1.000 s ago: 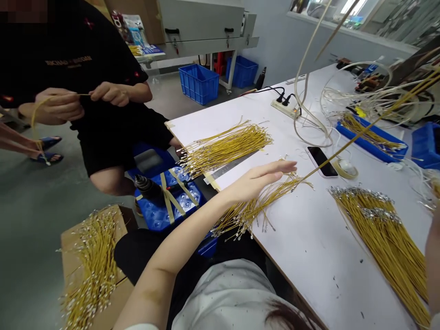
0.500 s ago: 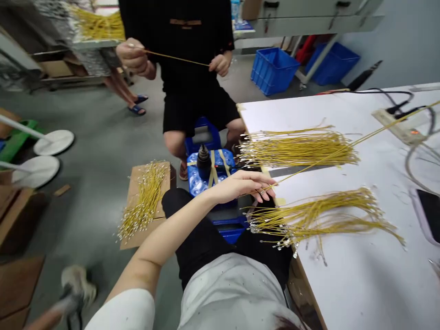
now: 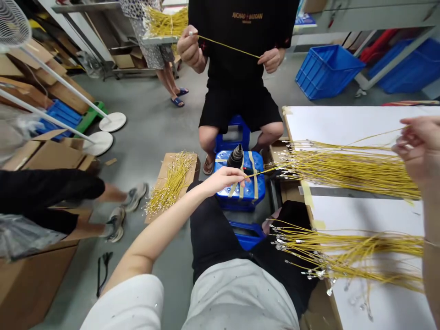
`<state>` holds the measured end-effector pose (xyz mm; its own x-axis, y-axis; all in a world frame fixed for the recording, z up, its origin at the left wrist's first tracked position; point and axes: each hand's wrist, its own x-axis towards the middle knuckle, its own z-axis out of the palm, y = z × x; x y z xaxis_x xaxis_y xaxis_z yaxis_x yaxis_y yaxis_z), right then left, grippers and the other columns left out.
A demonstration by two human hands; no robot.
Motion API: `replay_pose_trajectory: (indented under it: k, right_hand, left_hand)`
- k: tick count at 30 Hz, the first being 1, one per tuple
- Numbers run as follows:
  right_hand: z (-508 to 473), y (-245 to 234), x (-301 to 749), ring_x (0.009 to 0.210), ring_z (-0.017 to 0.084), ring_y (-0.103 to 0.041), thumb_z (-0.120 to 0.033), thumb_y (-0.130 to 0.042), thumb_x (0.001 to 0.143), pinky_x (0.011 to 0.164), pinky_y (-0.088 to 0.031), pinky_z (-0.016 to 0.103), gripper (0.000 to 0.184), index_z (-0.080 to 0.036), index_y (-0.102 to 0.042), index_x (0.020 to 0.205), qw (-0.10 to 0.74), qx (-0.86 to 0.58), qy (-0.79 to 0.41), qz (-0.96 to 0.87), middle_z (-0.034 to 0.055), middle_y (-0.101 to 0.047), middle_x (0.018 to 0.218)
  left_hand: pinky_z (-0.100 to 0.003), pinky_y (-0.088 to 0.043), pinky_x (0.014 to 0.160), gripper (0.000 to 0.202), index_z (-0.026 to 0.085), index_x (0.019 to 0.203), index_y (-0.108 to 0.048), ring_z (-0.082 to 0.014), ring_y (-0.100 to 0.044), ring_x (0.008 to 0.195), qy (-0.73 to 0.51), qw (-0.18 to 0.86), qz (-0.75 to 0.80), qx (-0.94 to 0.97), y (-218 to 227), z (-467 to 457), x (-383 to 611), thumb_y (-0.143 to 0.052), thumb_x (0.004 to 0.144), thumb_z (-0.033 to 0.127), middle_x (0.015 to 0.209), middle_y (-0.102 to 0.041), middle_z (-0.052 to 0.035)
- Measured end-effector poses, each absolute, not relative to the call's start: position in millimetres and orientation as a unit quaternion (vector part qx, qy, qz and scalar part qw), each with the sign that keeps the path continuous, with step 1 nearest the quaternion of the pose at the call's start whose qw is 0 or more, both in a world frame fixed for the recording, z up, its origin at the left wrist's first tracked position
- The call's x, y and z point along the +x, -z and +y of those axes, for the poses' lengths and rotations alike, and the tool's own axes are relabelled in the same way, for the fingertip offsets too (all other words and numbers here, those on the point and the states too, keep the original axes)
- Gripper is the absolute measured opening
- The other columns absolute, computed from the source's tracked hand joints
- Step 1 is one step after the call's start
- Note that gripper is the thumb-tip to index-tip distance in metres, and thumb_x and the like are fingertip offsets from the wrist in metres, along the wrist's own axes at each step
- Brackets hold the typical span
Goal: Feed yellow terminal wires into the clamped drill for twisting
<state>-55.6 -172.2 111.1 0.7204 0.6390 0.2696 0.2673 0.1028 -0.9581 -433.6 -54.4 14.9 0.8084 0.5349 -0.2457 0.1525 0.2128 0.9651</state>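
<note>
My left hand (image 3: pixel 231 178) is closed on a thin yellow wire (image 3: pixel 264 172), over the near side of the blue stool. That wire runs rightward toward my right hand (image 3: pixel 420 144), whose fingers pinch its thin far part above the table. Beneath the wire lies a bundle of yellow wires (image 3: pixel 350 169), their small pale ends jutting past the table edge. A second wire bundle (image 3: pixel 343 245) sits nearer to me, its pale ends hanging over the edge. A black hot-air gun (image 3: pixel 236 156) stands nozzle up at the blue stool (image 3: pixel 255 195), which has tape strips across its top.
Opposite me sits a person in black (image 3: pixel 237 68), stretching a yellow wire between both hands. More wires (image 3: pixel 172 181) lie on cardboard on the floor. A blue crate (image 3: pixel 328 71) stands behind the white table (image 3: pixel 357 213). At left are cartons, fan stands and another person's legs (image 3: pixel 113 208).
The view has swung left, so things appear farther right. My right hand has come into view holding the wire. My left hand now lies farther from the table edge, still on the wire.
</note>
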Motion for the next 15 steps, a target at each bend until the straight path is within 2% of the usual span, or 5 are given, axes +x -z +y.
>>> replay_pose_trajectory:
  k: [5,9,11,15]
  right_hand:
    - [-165,-77,-52,0.056,0.009,-0.049,-0.028,-0.086,0.053,0.044,-0.035,0.019,0.03,-0.013,-0.061,0.064,0.675,-0.657,-0.157,-0.296,0.0048,-0.058,0.065]
    - [-166,-62,-50,0.054,0.008,-0.048,-0.032,-0.087,0.052,0.043,-0.035,0.018,0.033,-0.013,-0.061,0.063,0.675,-0.662,-0.157,-0.285,0.0026,-0.054,0.06]
    - [-172,-58,-48,0.055,0.008,-0.048,-0.034,-0.087,0.052,0.043,-0.035,0.019,0.035,-0.014,-0.061,0.062,0.669,-0.67,-0.151,-0.283,0.0028,-0.054,0.061]
    - [-192,-58,-37,0.055,0.009,-0.049,-0.036,-0.089,0.053,0.043,-0.034,0.02,0.037,-0.014,-0.061,0.064,0.66,-0.68,-0.132,-0.292,0.003,-0.054,0.063]
  left_hand:
    - [-0.025,-0.043,0.068,0.023,0.013,0.081,-0.076,-0.0128,-0.057,0.066,-0.177,0.674,0.307,0.648,-15,-45,-435,-0.068,0.079,0.034,0.064,-0.066,-0.002]
    - [-0.027,-0.045,0.072,0.023,0.013,0.08,-0.076,-0.0139,-0.058,0.066,-0.186,0.665,0.314,0.651,-19,-42,-434,-0.068,0.079,0.035,0.063,-0.065,-0.002]
    - [-0.027,-0.045,0.071,0.023,0.013,0.085,-0.077,-0.0136,-0.057,0.065,-0.184,0.669,0.31,0.65,-21,-43,-433,-0.069,0.079,0.034,0.062,-0.064,-0.0016]
    - [-0.025,-0.041,0.067,0.033,0.014,0.107,-0.076,-0.013,-0.055,0.065,-0.159,0.695,0.284,0.641,-23,-49,-427,-0.069,0.081,0.033,0.064,-0.062,-0.0009]
